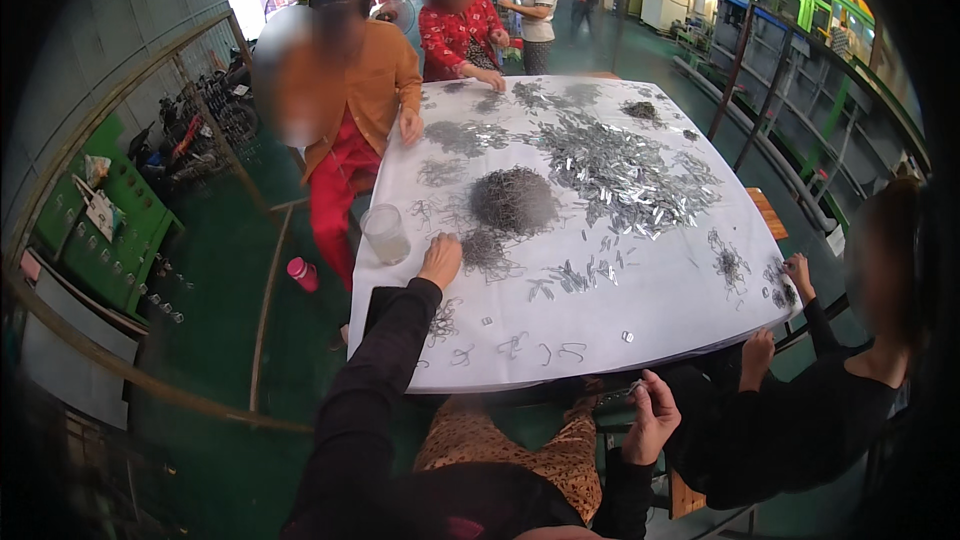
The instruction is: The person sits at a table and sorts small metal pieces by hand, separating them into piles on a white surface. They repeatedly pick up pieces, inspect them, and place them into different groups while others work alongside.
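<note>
My left hand (pixel 441 260) reaches over the white-covered table, fingers curled down beside a small heap of bent wire hooks (pixel 487 253). Its fingertips are hidden, so what they hold cannot be made out. Close to that hand stands a clear plastic jar (pixel 385 235). Below the table's near edge, my right hand (pixel 652 418) pinches a small shiny metal piece (pixel 635 387) between thumb and fingers. Loose wire hooks (pixel 513 344) lie in a row near the front edge, with a small metal clip (pixel 627 337) to their right.
A large dark wire heap (pixel 513 200) and a wide spread of flat metal strips (pixel 630 175) cover the table's middle. Co-workers sit at the left, the far side and close on my right. A dark flat object (pixel 379 306) lies under my left forearm; a pink bottle (pixel 302 274) stands on the floor.
</note>
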Motion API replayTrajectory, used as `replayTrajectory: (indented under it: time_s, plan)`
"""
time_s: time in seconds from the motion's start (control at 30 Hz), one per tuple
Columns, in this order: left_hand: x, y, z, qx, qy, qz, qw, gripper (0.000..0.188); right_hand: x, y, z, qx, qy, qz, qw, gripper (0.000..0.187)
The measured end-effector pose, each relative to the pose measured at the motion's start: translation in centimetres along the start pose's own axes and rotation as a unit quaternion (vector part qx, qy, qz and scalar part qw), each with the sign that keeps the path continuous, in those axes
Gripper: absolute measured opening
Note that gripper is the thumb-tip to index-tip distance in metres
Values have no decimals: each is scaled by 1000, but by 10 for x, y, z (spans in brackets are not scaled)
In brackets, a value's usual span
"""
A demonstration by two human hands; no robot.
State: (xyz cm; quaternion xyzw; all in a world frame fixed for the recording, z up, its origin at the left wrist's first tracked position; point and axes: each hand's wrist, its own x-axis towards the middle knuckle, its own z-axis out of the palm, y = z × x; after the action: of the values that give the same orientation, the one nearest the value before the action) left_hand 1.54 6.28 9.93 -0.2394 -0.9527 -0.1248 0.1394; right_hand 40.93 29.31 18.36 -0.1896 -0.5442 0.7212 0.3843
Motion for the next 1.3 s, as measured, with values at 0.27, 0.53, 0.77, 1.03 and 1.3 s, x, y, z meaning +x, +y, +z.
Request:
replayTrajectory:
  time_s: [0.27, 0.53, 0.77, 1.03, 1.3]
  plan:
    - [-67, 144, -60, -527, -75, 62, 844, 11, -9, 9, -5, -29, -11, -12, 999, 17]
    - [-164, 248, -118, -616, -143, 172, 755, 11, -16, 22, 2, -25, 13, -23, 999, 15]
    - [-171, 253, -106, -581, -64, 222, 781, 10, -19, 18, 14, -17, 20, -31, 999, 12]
    - [-179, 255, -103, -592, -41, 141, 793, 10, -18, 15, 7, -231, 6, -109, 967, 18]
    - [-180, 251, -104, -608, -92, 135, 777, 9, 94, 60, -5, -209, -87, -36, 973, 22]
